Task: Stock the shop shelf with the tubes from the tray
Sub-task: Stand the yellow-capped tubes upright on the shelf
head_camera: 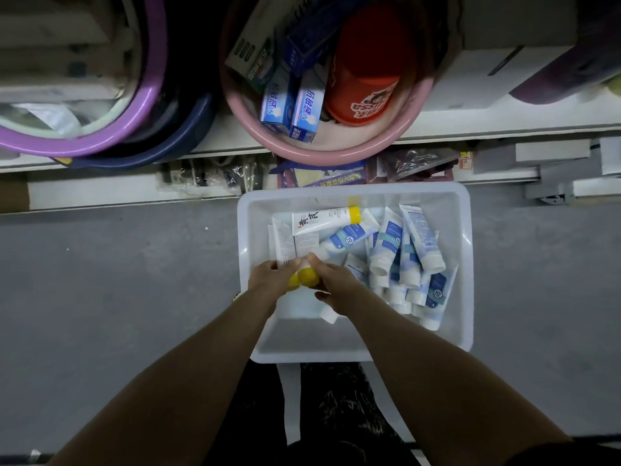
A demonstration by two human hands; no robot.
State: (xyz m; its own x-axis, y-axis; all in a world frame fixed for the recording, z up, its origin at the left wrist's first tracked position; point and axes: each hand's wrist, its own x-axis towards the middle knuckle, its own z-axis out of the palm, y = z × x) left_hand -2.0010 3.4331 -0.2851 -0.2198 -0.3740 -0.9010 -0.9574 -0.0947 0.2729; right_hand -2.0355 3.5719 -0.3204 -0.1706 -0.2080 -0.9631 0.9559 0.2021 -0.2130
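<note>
Two yellow-capped tubes (304,277) near the left edge of the white tray (319,354) are pinched by left hand (268,274) and right hand (332,285); a loose grip could drop them.

1 white plastic tray (465,264). Yellow-capped tubes (322,220): 3 caps visible, 1 lying loose and 2 gripped between left hand (270,275) & right hand (336,285). Blue-and-white tubes (386,243) w/ white caps: approx a dozen, piled & overlapping, exact no. can't tell. Basins: 3, i.e. 1 pink basin (336,156), 1 purple basin (67,146), 1 navy basin (188,136). Toothpaste boxes: 4, i.e. 2 light-blue boxes (305,109), 1 dark-blue box (309,38), 1 green-white box (252,58). 1 red cup (366,79).
</note>
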